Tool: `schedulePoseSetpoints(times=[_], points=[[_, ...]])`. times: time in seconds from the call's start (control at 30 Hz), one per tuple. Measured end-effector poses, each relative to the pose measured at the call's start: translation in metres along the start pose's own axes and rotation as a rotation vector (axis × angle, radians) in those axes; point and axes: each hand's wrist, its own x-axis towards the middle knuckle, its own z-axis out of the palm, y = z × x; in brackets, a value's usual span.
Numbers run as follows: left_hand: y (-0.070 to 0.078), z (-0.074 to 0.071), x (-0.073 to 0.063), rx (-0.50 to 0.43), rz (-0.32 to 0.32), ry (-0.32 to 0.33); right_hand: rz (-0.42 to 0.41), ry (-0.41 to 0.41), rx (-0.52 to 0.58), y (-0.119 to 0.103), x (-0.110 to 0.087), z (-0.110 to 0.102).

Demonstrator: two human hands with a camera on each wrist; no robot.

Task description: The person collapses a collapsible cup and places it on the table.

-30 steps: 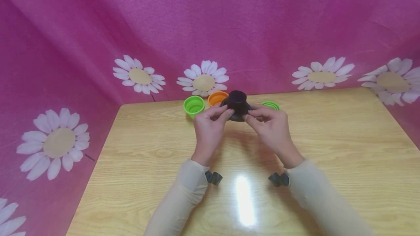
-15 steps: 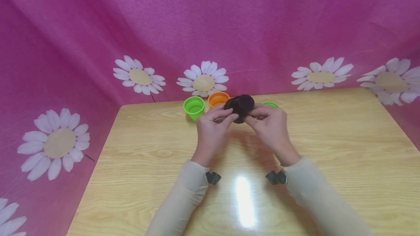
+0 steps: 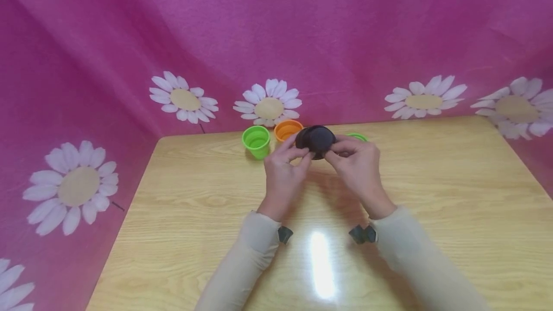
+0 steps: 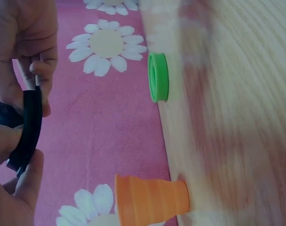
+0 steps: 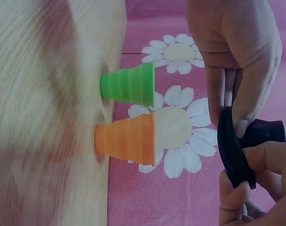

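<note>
- Slanting inward over the wooden table (image 3: 173,234): two forearms in pale sleeves (image 3: 242,263), set closer at the wrists than lower down.
- Left hand (image 3: 285,172) and right hand (image 3: 358,164) opposed, raised clear of the tabletop. Both clamped on the black cup (image 3: 322,139), thumb and fingers pinching its wide rim from either side.
- Black cup in the air between the hands, narrow end up, wide rim down. Head view gives mostly the round narrow end; both wrist views give the profile, thumbs on the upper side, fingertips beneath the rim.
- Orange cup (image 5: 126,140) and green cup (image 5: 129,84) upright near the table's far edge, side by side. Right wrist view shows their stepped sides whole; head view looks into their mouths, the orange one partly covered.
- Low green ring (image 4: 164,77) plain in the left wrist view; from the head, just its edge beyond the right hand.
</note>
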Motion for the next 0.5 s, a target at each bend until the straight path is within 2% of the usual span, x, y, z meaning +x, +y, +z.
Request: schedulePoseSetpoints(times=[0.1,0.23,0.4,0.5], points=[[0.001,-0.003,0.001,-0.088,-0.172,-0.036,0.018,-0.028,-0.001,0.0,0.0,-0.001],[0.0,-0.01,0.005,-0.342,-0.423,-0.063,0.083,-0.094,0.114,0.0,0.0,-0.007],[-0.003,-0.011,0.009,-0.609,-0.597,-0.027,0.147,-0.138,0.332,0.0,0.002,-0.013],[-0.003,-0.01,0.01,-0.815,-0.708,0.029,0.19,-0.126,0.504,0.001,0.004,-0.012]])
